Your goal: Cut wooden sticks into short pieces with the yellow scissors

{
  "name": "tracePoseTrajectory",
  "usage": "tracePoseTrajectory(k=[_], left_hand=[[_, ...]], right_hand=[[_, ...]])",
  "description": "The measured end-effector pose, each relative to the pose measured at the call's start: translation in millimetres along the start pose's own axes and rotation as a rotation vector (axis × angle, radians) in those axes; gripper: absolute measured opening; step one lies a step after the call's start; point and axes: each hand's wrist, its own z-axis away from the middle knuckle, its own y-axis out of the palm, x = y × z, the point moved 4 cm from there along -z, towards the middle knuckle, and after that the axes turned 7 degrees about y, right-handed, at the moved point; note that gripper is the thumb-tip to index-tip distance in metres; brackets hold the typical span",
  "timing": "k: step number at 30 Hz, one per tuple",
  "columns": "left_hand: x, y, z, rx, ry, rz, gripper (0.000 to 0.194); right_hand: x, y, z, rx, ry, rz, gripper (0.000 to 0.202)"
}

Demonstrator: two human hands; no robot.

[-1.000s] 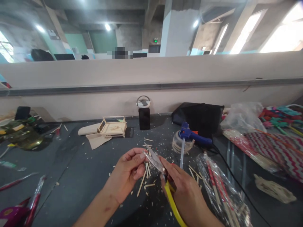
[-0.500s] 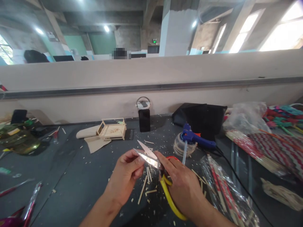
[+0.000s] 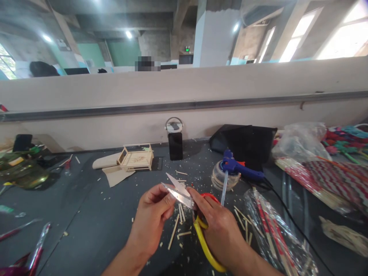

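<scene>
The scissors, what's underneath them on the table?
Below the scissors I can see thin wooden sticks and small pale bits scattered on the dark table. Whatever the blades and the right hand cover is hidden, so I can't tell.

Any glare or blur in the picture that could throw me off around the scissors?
Head view: bright glare on the lower blade of the open scissors; head view: streaky glints on the plastic wrapper at right; head view: the window at upper right is blown out to white; head view: things toward the lower left edge look soft.
</scene>
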Motion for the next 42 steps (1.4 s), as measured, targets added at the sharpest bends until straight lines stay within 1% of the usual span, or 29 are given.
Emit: tracePoseTrajectory(k=[5, 8, 11, 14, 16, 18, 22, 25, 30, 33, 37, 42], left_hand=[[3.0, -2.4, -0.8, -0.020, 0.001, -0.057, 0.019], [0.1, -3.2, -1.2, -0.026, 0.023, -0.094, 0.019], [-5.8, -2.6, -1.5, -0.018, 0.048, -0.126, 0.020], [-9.0, -1.9, -1.6, -0.015, 0.049, -0.144, 0.019], [-8.9, -1.1, -1.3, -0.013, 0.043, -0.139, 0.019], [-7.8, 0.3, -0.8, -0.002, 0.036, -0.131, 0.020], [-4.3, 2.2, 0.3, 0.031, 0.035, -0.120, 0.020], [-0.1, 0.3, 0.4, 0.027, 0.041, -0.126, 0.021], [6.2, -2.3, 0.8, 0.018, 0.052, -0.174, 0.021], [7.4, -1.5, 2.1, 0.010, 0.063, -0.182, 0.020], [8.1, -0.5, 3.4, 0.005, 0.064, -0.171, 0.021], [9.3, -1.6, 2.9, -0.010, 0.074, -0.181, 0.019]], right_hand=[[-2.6, 2.8, 0.8, -0.027, -0.036, -0.016, 0.070], [-3.4, 0.4, -0.1, -0.089, -0.064, 0.018, 0.066], [-6.7, -4.0, -3.2, -0.135, -0.024, -0.023, 0.058], [-10.3, -6.1, -5.8, -0.140, 0.024, -0.107, 0.048], [-10.9, -5.9, -6.3, -0.147, 0.025, -0.098, 0.046], [-9.9, -4.1, -6.2, -0.131, 0.011, -0.070, 0.049], [-6.1, -0.3, -6.2, -0.072, -0.004, -0.004, 0.061], [-3.0, -0.9, -6.3, -0.070, -0.017, 0.049, 0.066], [-0.3, -3.8, -5.5, -0.118, -0.060, 0.073, 0.066], [-0.4, -3.8, -5.7, -0.124, -0.063, 0.101, 0.066], [-1.0, -1.5, -5.8, -0.088, -0.052, 0.131, 0.066], [-1.6, 1.8, -4.1, -0.057, -0.029, 0.147, 0.072]])
